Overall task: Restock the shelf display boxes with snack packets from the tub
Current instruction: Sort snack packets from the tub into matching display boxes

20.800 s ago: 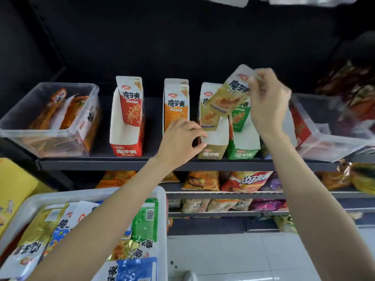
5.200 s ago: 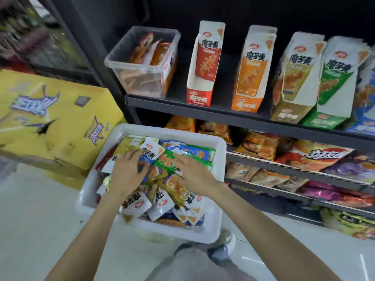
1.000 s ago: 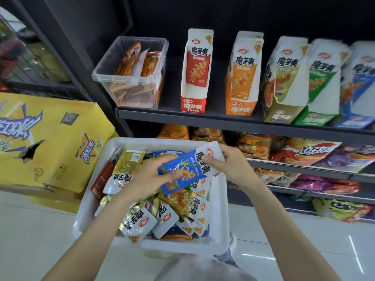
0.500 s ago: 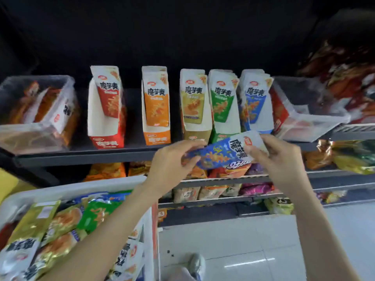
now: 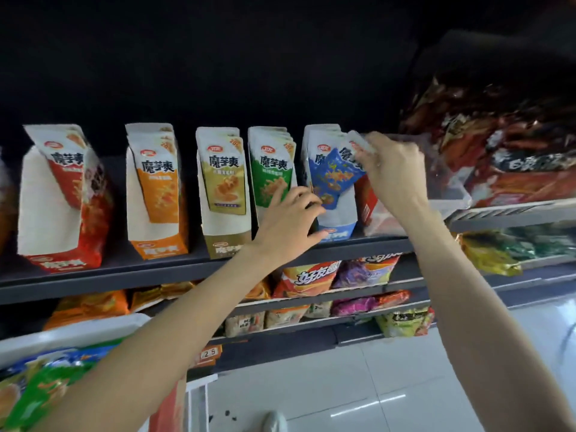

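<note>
Five display boxes stand in a row on the dark shelf (image 5: pixel 174 271): red (image 5: pixel 62 213), orange (image 5: pixel 156 207), gold (image 5: pixel 223 207), green (image 5: pixel 271 169) and blue (image 5: pixel 338 227). My right hand (image 5: pixel 394 173) pinches the top of a blue snack packet (image 5: pixel 335 177) and holds it tilted at the mouth of the blue box. My left hand (image 5: pixel 290 222) lies at the front of the blue box, fingers curled against its left edge. The white tub (image 5: pixel 71 333) with loose packets sits at the lower left.
A clear plastic bin (image 5: pixel 445 194) stands right of the blue box, with dark red snack bags (image 5: pixel 498 138) beyond it. Lower shelves hold chip bags (image 5: pixel 311 277). White floor tiles (image 5: pixel 374 385) lie below.
Both hands rose from below the shelf edge to the blue box. The left hand let go of the blue packet and moved to the box; the right hand carried the packet up into its opening.
</note>
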Motion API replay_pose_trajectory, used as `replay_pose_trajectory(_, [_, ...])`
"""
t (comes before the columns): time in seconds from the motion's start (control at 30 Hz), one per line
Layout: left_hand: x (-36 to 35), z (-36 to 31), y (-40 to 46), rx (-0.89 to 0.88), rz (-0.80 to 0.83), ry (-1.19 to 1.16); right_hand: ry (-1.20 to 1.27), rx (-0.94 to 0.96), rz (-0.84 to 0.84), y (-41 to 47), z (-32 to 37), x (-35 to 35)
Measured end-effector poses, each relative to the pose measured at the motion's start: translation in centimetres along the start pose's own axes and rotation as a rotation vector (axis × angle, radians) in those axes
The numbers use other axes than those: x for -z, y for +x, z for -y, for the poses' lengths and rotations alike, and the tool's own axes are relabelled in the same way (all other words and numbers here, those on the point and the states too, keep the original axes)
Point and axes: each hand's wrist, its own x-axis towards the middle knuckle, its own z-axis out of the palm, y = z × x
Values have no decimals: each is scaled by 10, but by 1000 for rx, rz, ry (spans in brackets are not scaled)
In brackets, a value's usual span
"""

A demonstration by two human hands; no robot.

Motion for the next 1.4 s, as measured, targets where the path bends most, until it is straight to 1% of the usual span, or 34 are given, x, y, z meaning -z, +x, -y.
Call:
replay_pose_trajectory(0.13, [-3,-1,5,-38,-82,-4,-39,64,237,31,-3,-28])
replay_pose_trajectory(0.2, [-4,0,8,-53,-103,3,-33,58,297,38,-3,-40])
replay_pose_trajectory(0.27, [-5,1,10,-63,-111,5,-33,32,317,41,-3,-50])
replay_pose_trajectory(0.37, [-3,1,10,-75,-104,-21,10,4,228,40,-1,-55])
replay_pose_trajectory(0.5, [-4,2,8,-79,-153,-56,48,-9,17,22,0,-46])
replay_pose_trajectory(0.6, [2,2,2,-27,-182,-117,104,-21,-104,-5,7,-36])
replay_pose_trajectory(0.67, [16,1,-9,48,-232,-213,225,-39,-104,-27,19,-28])
replay_pose_trajectory(0.73, [33,3,-28,105,-333,-341,408,-73,-75,-52,39,-20])
replay_pose_trajectory(0.8, [50,7,-55,136,-451,-444,572,-154,-53,-81,66,-15])
replay_pose_trajectory(0.9, [70,16,-109,219,-609,-513,738,-277,0,-126,113,-18])
replay_pose_trajectory(0.97, [77,27,-152,299,-644,-511,805,-281,68,-156,143,-28])
replay_pose_trajectory(1.03, [80,41,-200,379,-604,-466,816,-221,165,-182,173,-41])
replay_pose_trajectory(1.07, [82,49,-226,417,-544,-432,804,-176,221,-192,188,-47])
replay_pose_trajectory(1.23, [76,104,-354,596,-68,-113,716,114,451,-222,262,-75])
replay_pose_trajectory(1.3, [75,121,-392,632,68,8,611,212,604,-230,289,-88])
replay_pose_trajectory(1.37, [75,133,-416,680,133,34,432,281,773,-236,312,-109])
replay_pose_trajectory(1.4, [75,137,-423,695,142,28,329,307,820,-238,323,-119])
